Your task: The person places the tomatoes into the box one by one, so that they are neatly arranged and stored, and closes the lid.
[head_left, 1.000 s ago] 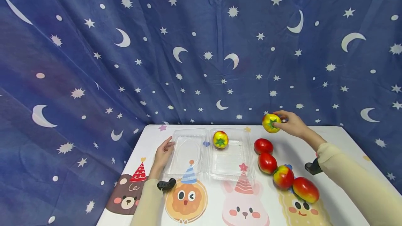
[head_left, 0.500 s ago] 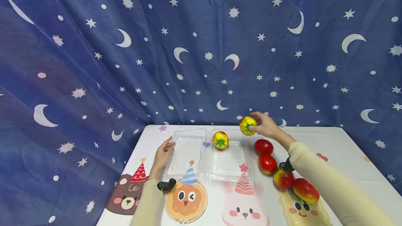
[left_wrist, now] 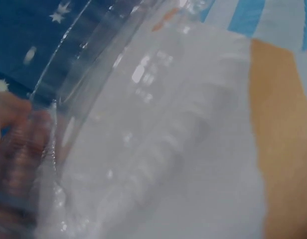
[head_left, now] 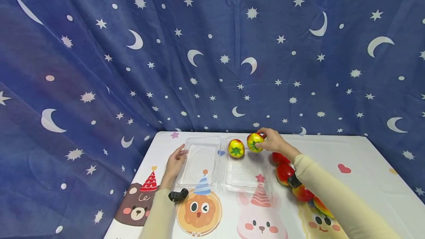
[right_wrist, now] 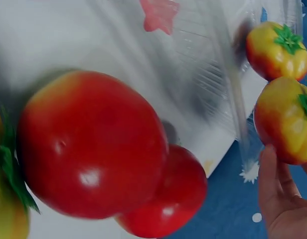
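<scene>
Yellow-and-red fruit: in the fingers of the right hand, over the far right corner of the clear container; whether it touches the plastic cannot be told.
Green leafy cap: faces back toward the person in the head view; the fruit is roundish, with no clear long axis.
Right hand: thumb on the near, capped side and fingers on the far side, gripping the fruit from its right.
Second yellow fruit: inside the container, just left of the right fingers' fruit, its cap also toward the person.
Clear container: spread open, its right half under and nearer than the right fingers, its left half beside the left fingers.
Left hand: fingers loosely bent, resting at the container's left edge; blurred behind plastic in the wrist view.
Red fruits: nearer the person than the right fingers, on the counter, partly behind the sleeve.
</scene>
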`<state>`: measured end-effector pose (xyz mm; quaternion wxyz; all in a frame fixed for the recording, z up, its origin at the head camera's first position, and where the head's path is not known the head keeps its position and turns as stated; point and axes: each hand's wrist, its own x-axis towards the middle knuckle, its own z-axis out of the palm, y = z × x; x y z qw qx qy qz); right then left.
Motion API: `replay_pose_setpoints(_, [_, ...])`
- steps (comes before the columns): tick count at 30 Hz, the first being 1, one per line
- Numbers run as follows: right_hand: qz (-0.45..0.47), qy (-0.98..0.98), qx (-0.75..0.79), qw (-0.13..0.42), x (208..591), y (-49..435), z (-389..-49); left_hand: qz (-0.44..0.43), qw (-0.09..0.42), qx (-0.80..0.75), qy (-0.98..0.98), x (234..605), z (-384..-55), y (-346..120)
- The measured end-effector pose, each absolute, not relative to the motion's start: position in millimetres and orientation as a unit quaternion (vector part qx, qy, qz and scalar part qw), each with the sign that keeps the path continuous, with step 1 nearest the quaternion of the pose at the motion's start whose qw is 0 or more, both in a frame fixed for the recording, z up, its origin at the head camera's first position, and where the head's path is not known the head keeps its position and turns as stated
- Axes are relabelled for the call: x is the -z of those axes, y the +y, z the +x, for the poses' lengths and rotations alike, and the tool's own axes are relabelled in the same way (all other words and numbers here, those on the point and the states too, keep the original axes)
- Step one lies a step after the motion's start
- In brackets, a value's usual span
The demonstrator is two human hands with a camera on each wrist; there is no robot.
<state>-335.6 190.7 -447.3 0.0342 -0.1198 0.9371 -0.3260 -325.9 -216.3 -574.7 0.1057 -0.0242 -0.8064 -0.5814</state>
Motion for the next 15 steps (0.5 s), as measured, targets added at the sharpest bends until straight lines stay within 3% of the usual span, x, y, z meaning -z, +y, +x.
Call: replay_pose_setpoints(15, [-0.116, 0.957, 0.261, 0.049, 467.9, 186.0, -331.0, -0.045, 0.08, 0.595, -0.799, 537.5, -304.3, -211.1])
